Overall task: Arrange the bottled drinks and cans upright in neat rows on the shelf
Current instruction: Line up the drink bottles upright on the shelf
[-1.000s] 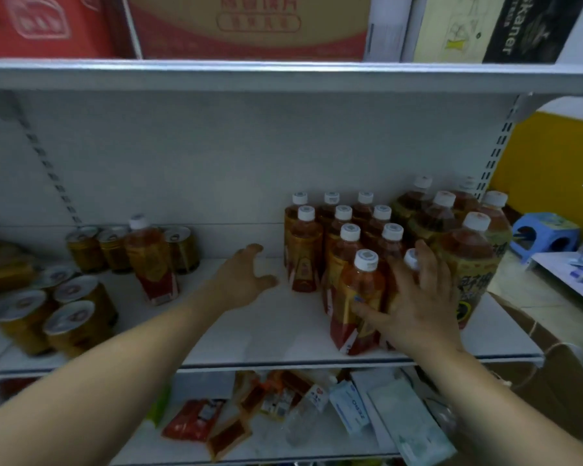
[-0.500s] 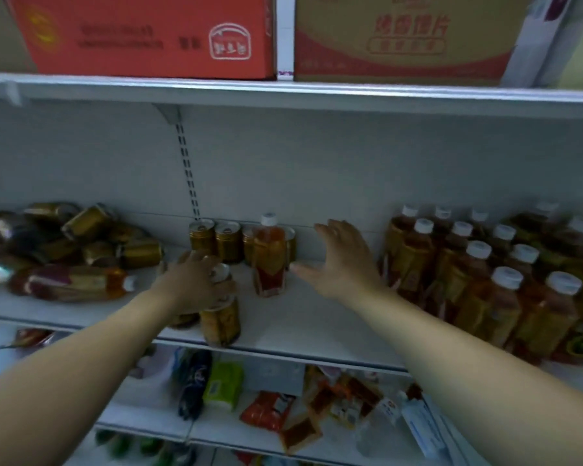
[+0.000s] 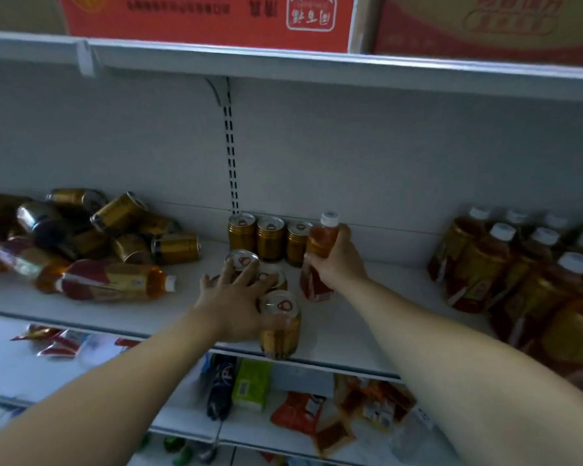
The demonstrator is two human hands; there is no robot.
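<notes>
On the white shelf [image 3: 357,334], my right hand [image 3: 337,264] grips a single upright tea bottle [image 3: 320,240] with a white cap, near the middle. My left hand [image 3: 233,297] lies spread over a cluster of upright gold cans [image 3: 280,324] near the shelf's front edge, fingers apart and touching their tops. Three gold cans [image 3: 270,237] stand in a row at the back wall. To the left, a heap of toppled cans [image 3: 122,227] and a fallen bottle [image 3: 111,280] lie on their sides. Rows of upright tea bottles [image 3: 505,260] fill the right end.
A shelf above [image 3: 317,62] carries red and brown cartons [image 3: 209,18]. The lower shelf [image 3: 243,428] holds snack packets and a dark bottle. A slotted upright [image 3: 231,156] runs down the back wall.
The view shifted left. My right hand reached from open air to close on the lone tea bottle. My left hand spread out over the front cans.
</notes>
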